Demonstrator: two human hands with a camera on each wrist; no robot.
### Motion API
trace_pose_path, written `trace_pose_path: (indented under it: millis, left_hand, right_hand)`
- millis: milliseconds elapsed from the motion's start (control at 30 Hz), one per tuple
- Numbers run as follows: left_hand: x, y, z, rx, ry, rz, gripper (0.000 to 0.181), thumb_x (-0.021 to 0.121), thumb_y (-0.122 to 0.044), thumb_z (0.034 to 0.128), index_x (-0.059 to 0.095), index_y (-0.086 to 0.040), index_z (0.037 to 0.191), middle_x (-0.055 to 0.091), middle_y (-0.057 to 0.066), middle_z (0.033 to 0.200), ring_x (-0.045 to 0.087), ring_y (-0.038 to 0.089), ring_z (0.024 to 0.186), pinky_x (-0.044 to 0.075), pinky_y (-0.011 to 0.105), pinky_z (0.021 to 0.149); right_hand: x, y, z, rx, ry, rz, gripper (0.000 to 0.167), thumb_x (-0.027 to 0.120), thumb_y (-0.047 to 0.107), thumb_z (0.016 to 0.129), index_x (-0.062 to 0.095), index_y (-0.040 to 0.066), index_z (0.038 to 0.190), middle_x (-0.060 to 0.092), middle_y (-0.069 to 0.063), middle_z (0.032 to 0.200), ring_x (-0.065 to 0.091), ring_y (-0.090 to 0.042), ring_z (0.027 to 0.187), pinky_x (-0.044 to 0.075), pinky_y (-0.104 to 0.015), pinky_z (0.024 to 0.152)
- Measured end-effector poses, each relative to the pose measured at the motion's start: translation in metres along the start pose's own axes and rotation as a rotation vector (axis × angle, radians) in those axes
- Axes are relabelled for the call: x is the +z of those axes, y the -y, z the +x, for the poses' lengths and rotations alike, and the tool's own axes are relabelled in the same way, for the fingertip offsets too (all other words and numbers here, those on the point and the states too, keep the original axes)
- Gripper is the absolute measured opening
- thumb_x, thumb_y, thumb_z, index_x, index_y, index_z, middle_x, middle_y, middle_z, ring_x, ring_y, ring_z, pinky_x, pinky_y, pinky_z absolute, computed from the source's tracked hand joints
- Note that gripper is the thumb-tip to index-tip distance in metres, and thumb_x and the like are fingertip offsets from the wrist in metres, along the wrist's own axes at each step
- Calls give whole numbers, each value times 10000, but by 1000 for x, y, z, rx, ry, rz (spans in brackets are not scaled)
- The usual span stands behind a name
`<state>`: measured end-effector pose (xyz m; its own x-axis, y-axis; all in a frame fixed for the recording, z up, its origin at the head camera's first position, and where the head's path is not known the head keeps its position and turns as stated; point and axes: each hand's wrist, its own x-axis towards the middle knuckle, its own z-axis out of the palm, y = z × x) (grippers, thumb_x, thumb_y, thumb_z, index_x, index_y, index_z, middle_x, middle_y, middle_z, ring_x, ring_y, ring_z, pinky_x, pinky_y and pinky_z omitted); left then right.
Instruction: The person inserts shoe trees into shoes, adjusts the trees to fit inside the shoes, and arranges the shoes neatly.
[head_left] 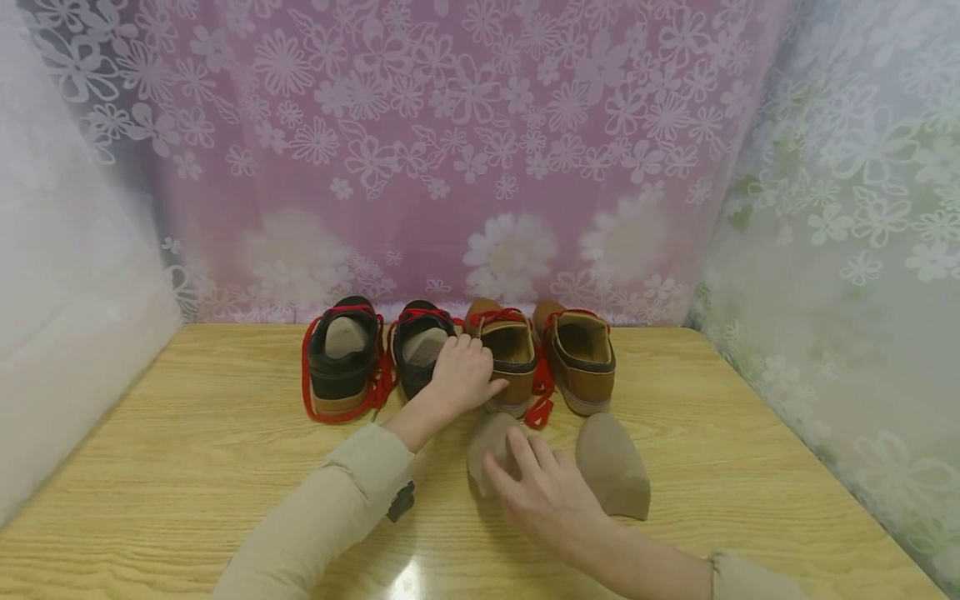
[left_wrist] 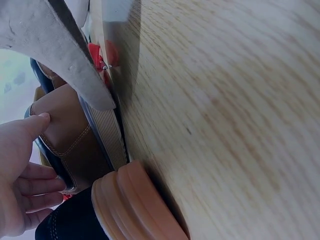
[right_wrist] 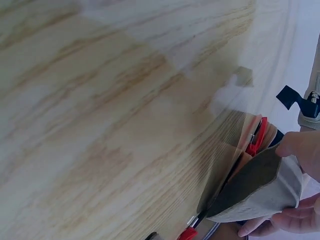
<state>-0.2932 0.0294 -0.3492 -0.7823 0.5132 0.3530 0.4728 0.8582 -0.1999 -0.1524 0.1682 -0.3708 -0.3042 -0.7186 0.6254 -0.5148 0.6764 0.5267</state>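
Note:
Two brown shoes with red laces stand side by side, the left one (head_left: 517, 385) under my left hand (head_left: 461, 371). Its thumb lies on the heel (left_wrist: 62, 117) and its fingers reach the collar's left side. My right hand (head_left: 558, 500) grips a grey-beige shaped insert (head_left: 483, 446) just in front of that shoe, thumb and fingers on opposite sides; the right wrist view shows this insert (right_wrist: 265, 200) tilted. A second insert (head_left: 613, 467) lies in front of the right brown shoe (head_left: 585, 367). Both brown shoes look hollow inside.
Two black shoes (head_left: 341, 379) (head_left: 415, 379) with red laces stand left of the brown ones, each with a beige insert inside. Loose red laces (head_left: 540, 408) hang between the brown shoes. A flowered curtain (head_left: 450, 167) rises behind the wooden table (head_left: 187, 467).

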Motion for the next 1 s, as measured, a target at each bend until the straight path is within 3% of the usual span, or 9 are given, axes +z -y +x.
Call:
trace_pose_path:
  millis: [167,333,467,600,700,800,1000]
  left_hand:
    - [0,0,0,-3,-14,-3,503,593,-584,809,633,-83,828,576,52,820,522,230,825,386,341,734]
    - [0,0,0,-5,-1,7,506,586,-593,810,630,-90,831,575,47,826,521,225,820,387,336,732]
    - [0,0,0,-5,12,12,509,579,-597,813,632,-92,837,577,45,834,521,223,824,386,335,735]
    - [0,1,0,-2,1,10,509,581,-594,813,633,-87,836,577,49,831,523,227,825,385,337,736]
    - [1,1,0,-1,-2,6,507,582,-592,814,629,-87,834,575,47,824,521,225,819,383,332,728]
    - [1,2,0,-4,-2,-1,505,585,-593,812,623,-90,828,570,45,817,518,223,812,377,327,718]
    - [2,2,-1,-13,4,-20,499,589,-595,808,610,-97,823,564,46,825,511,226,816,370,333,723]
  right_hand:
    - [2,2,-1,31,-37,31,357,299,135,848,638,115,956,564,-213,983,550,-297,744,381,-325,417]
    - [1,0,-4,28,0,89,344,319,139,802,603,65,981,562,-230,963,558,-304,728,414,-343,432]
    - [-1,-7,-4,1,58,130,311,557,182,698,591,55,980,549,-220,946,558,-306,737,444,-366,477]
    - [-8,-19,-1,-24,160,158,575,810,296,510,563,70,978,533,-182,950,551,-287,755,446,-372,544]
    - [-16,-29,2,-40,268,187,656,849,369,523,541,73,1020,526,-167,974,545,-282,781,453,-382,612]
    - [-22,-40,4,-53,322,235,672,855,367,557,524,64,1057,519,-160,989,540,-291,816,461,-398,678]
    - [-26,-64,5,-65,208,279,721,884,310,497,529,49,1067,529,-177,1003,547,-300,825,463,-388,627]
